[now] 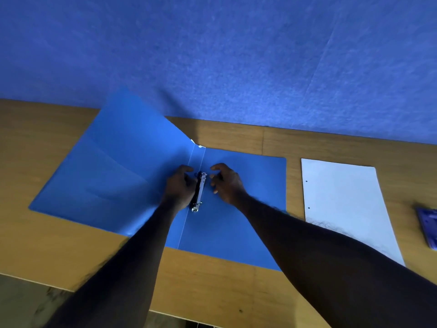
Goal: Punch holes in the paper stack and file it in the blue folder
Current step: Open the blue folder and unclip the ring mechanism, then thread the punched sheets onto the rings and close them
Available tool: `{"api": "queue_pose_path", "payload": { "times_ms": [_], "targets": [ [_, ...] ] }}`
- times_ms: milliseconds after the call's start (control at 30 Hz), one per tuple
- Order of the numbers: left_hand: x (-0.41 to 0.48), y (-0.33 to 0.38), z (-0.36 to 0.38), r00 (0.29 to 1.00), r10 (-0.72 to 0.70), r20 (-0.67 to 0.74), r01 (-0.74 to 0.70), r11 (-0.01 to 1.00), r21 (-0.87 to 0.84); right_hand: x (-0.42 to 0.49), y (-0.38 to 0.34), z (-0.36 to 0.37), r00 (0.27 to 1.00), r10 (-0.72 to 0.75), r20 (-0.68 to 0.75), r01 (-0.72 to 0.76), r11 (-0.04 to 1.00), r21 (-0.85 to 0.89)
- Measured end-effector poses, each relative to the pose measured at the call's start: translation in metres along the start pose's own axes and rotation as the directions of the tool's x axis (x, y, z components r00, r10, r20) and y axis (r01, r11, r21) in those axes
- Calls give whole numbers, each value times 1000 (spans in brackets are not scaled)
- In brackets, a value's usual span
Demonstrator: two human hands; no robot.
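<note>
The blue folder (99,176) lies open on the wooden table, its left cover tilted up slightly at the back. A metal ring mechanism (199,191) runs along the spine. My left hand (179,188) rests against the mechanism's left side, fingers curled. My right hand (225,182) hovers just to its right, fingers bent and apart, holding nothing. The white paper stack (343,204) lies flat to the right of the folder, with two punched holes along its left edge.
A purple-blue object, likely the hole punch (429,227), sits at the far right edge, cut off by the frame. A blue felt wall (212,55) rises behind the table (35,245). The table's front edge runs below my forearms.
</note>
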State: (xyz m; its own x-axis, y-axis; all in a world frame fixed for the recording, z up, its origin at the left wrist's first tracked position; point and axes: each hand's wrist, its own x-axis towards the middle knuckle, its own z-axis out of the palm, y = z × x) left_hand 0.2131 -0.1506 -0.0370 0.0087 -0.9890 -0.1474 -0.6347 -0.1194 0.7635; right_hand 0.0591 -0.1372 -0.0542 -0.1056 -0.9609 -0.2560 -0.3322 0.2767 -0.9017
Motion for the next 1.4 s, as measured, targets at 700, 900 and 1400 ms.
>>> {"api": "queue_pose_path", "payload": {
  "times_ms": [700, 900, 1400],
  "targets": [
    [-55, 45, 24, 989, 148, -4, -148, 988, -33, -116, 62, -141, 930, -85, -358, 1, 974, -229],
    [-105, 100, 111, 955, 165, 248, -135, 982, -132, -165, 122, -235, 706, 28, -708, -376, 862, -341],
    [-139, 162, 192, 914, -82, 398, 92, 996, -5, -158, 133, -283, 559, 553, -618, -669, 741, 59]
  ]
}}
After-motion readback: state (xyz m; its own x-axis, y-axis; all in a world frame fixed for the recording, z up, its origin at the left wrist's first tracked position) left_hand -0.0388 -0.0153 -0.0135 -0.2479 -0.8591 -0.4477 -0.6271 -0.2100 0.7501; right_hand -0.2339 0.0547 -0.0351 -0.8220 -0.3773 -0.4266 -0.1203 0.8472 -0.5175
